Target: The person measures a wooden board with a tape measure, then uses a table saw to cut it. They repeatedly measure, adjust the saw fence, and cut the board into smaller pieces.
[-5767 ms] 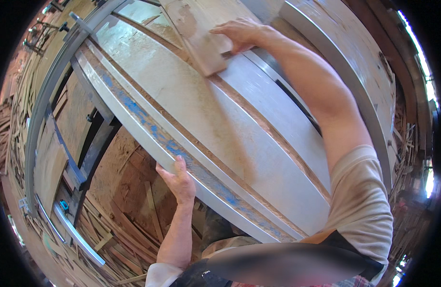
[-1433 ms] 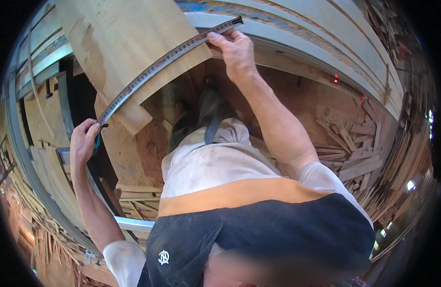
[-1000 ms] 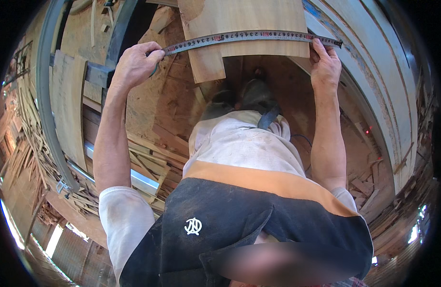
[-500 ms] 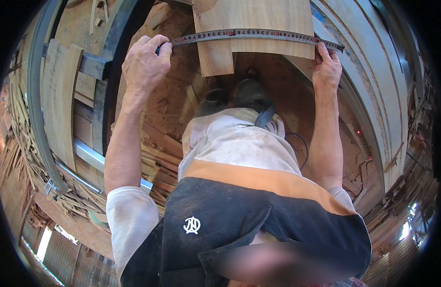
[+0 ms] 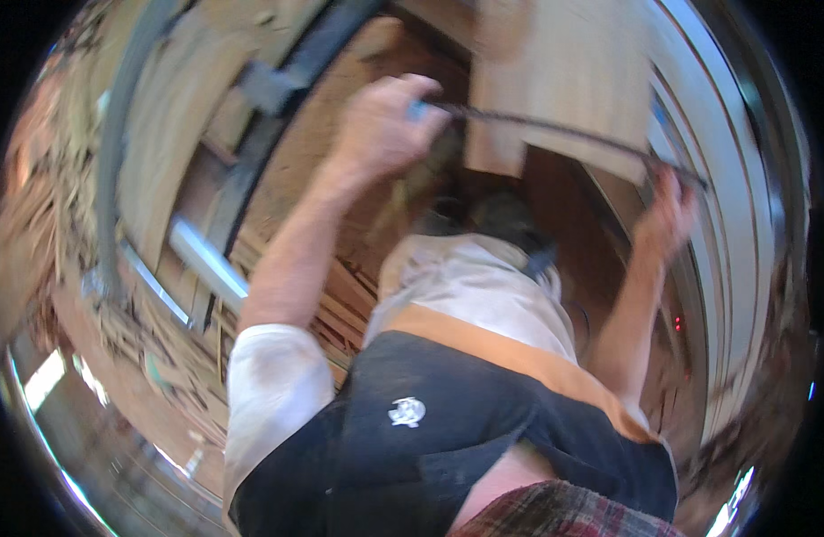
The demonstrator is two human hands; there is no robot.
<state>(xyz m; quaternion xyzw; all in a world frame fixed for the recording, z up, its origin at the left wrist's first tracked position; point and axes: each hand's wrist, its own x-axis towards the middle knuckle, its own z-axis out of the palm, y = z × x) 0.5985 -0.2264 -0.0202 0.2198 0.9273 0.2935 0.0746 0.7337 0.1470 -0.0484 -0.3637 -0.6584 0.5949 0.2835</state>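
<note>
A wooden board (image 5: 564,63) with a notched near edge lies ahead of me. Across it runs a tape measure (image 5: 569,131), its blade stretched thin and blurred, sloping down to the right. My left hand (image 5: 385,125) is closed around the tape measure's case at the left of the board; only a bit of blue shows between the fingers. Just past the board's right edge, my right hand (image 5: 667,215) pinches the blade near its free end, which sticks out beyond the fingers.
A dark metal beam (image 5: 251,152) and a curved grey rail (image 5: 121,152) stand on the left, with a silver bar (image 5: 206,259) below. Wood strips (image 5: 50,170) are heaped farther left. Long pale surfaces (image 5: 725,224) curve along the right side.
The view has tilted and blurred, so the board and both hands appear farther right. The tape's blade now slopes and shows nearly edge-on. Both hands keep their hold on it.
</note>
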